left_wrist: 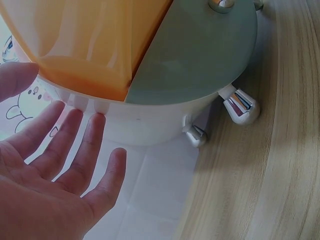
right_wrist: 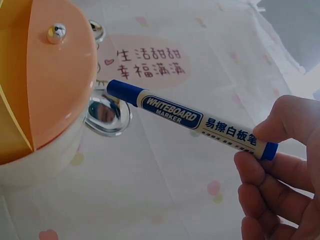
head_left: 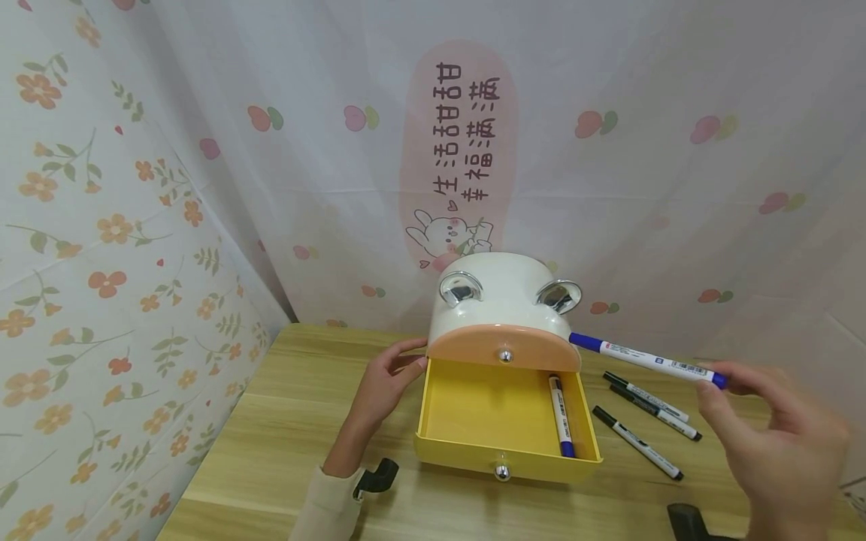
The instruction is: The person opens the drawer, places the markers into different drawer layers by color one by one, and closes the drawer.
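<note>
Blue at both ends, a white marker (head_left: 649, 362) is pinched near one end between the thumb and fingers of the right hand (head_left: 778, 436). It is held above the table (head_left: 264, 421), with its far end pointed towards the right side of a white box (head_left: 501, 300); whether the two are touching cannot be told. The left hand (head_left: 384, 387) is placed at the box's left side, its fingers spread and loosely extended. The yellow drawer (head_left: 487, 406) is pulled out, and another blue-ended marker (head_left: 561, 417) is contained along its right wall. Three black-capped pens (head_left: 638, 442) are laid on the table, right of the drawer.
</note>
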A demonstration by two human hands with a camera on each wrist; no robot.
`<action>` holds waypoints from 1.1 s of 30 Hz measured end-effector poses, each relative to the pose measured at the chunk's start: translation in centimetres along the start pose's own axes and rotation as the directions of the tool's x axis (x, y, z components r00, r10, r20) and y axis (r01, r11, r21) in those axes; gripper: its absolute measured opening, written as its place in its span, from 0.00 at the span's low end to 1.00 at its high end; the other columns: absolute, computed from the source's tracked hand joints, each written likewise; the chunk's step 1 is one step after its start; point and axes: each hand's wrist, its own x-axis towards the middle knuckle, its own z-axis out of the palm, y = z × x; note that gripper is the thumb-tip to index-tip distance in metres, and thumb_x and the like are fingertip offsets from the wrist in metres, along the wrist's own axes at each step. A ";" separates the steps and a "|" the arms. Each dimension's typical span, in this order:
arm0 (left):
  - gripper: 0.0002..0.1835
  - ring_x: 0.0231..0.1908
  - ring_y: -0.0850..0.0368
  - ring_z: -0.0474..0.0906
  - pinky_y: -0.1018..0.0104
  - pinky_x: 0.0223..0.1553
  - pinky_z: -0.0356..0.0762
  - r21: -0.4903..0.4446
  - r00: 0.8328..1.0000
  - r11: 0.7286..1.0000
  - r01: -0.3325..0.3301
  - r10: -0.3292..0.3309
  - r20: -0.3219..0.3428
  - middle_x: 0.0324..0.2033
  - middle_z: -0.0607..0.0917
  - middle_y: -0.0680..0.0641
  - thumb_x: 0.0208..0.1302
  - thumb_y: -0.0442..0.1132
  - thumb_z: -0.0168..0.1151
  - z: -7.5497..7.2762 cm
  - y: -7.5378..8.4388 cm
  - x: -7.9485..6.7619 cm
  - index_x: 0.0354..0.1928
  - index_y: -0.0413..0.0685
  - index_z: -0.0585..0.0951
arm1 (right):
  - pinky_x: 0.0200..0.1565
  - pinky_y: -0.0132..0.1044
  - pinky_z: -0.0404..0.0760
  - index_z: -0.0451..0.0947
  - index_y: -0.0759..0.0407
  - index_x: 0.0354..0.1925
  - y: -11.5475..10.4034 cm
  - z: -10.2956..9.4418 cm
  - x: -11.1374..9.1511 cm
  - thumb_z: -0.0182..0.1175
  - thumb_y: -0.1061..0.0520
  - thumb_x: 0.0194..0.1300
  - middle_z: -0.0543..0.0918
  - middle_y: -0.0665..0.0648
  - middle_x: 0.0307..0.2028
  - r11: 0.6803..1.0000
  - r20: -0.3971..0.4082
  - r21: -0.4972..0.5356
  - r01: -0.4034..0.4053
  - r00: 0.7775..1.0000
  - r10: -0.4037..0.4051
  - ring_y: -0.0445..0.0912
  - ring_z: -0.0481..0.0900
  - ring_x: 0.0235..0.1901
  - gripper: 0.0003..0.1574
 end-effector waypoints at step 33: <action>0.19 0.54 0.54 0.79 0.48 0.54 0.78 0.005 1.000 1.000 0.023 -0.023 -0.009 0.55 0.81 0.56 0.65 0.55 0.64 0.0 0.1 0.0 0.57 0.65 0.81 | 0.40 0.24 0.71 0.86 0.68 0.35 0.5 3.0 -1.0 0.70 0.81 0.38 0.85 0.57 0.31 0.980 0.249 0.030 0.195 0.948 -0.196 0.38 0.77 0.34 0.22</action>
